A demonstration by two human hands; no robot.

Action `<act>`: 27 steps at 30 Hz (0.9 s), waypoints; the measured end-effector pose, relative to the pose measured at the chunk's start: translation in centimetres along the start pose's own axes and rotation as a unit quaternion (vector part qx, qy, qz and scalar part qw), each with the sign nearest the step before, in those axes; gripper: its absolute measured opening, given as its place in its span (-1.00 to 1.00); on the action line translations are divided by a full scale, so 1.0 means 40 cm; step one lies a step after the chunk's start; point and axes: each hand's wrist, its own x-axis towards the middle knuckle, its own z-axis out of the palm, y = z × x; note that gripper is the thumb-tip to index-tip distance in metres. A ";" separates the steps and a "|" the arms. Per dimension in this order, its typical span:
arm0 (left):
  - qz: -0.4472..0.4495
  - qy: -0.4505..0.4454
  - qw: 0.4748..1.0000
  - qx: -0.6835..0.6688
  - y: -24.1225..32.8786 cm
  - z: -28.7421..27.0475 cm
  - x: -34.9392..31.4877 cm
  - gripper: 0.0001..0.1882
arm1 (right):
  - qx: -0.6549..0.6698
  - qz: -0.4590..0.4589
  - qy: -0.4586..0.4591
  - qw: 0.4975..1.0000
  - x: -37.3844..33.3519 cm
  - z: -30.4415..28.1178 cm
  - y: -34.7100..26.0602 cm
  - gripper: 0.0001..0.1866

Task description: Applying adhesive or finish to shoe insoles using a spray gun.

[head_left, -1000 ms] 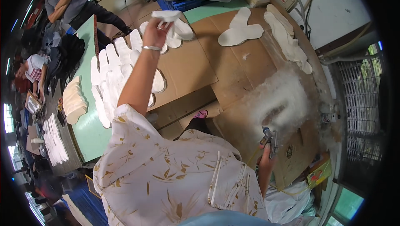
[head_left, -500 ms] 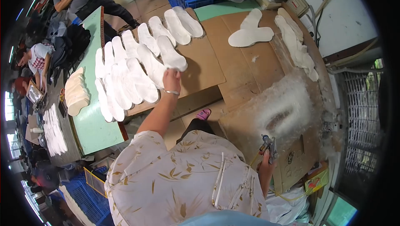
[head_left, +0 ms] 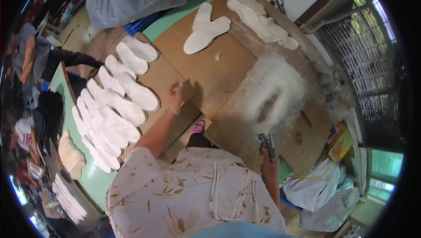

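Observation:
My left hand [head_left: 175,94] hovers over the cardboard to the right of the insole rows, holding nothing, its fingers loosely bent and a little apart. Closest to it is a white insole [head_left: 138,92], lying on top of the overlapping rows of white insoles [head_left: 115,126]. In my right hand [head_left: 268,161] is a metal spray gun [head_left: 266,145], low on the right, with my fingers wrapped round its handle. A yellowish hose runs down from the gun. Beyond its nozzle, a fuzzy white patch of residue [head_left: 280,91] surrounds a bare brown oval on the cardboard [head_left: 237,69].
Two crossed insoles [head_left: 206,34] lie at the far middle, with a pile of pale insoles [head_left: 258,18] along the far right edge. More insoles [head_left: 70,154] stack on the green table at left. Plastic bags [head_left: 313,183] sit low right. Other people are at the left.
My left hand has let go of the insole, now lying on the rows, and has drawn away to its right. The view has turned rightward. My right hand still grips the spray gun.

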 end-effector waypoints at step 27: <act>-0.079 -0.379 0.874 -0.293 0.649 0.700 0.053 -0.88 | -0.003 0.078 0.074 0.994 -0.107 0.004 -0.024 -0.76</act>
